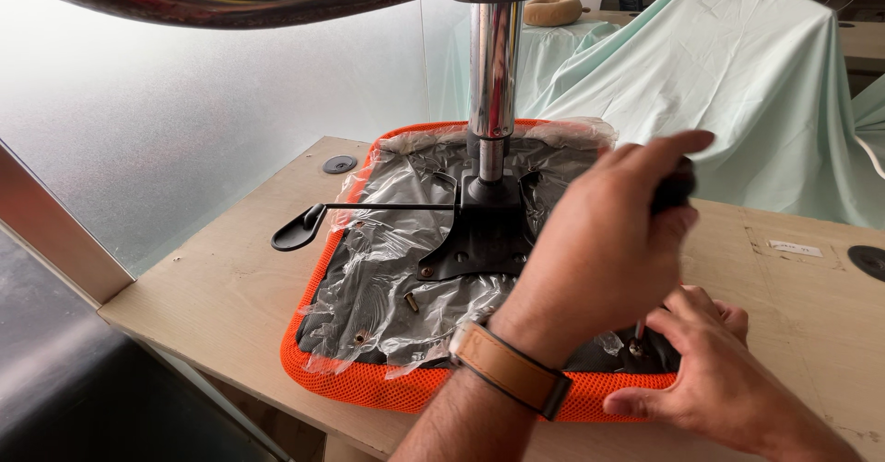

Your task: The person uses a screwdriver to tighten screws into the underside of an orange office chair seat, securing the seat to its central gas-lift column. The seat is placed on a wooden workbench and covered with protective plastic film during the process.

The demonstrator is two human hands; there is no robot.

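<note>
1. While the orange seat (369, 384) lies upside down on the wooden surface (230, 268), the left hand (599, 250) clenches a black-handled screwdriver (673, 190) over a screw (636, 344) at the seat's near right corner.
2. The right hand (719, 379) has its fingers (678, 319) steadying the tip.
3. A tilted driver could slip onto those fingers.
4. Green sheets (737, 84) drape the far furniture.

Single head cam, close, angled down/fwd over desk (230, 268).

Both arms bare, no sleeves. Left hand (599, 250), frame centre: tan leather strap (507, 370) w/ dark edge at wrist. Right hand (719, 379), lower right: nothing worn.
</note>
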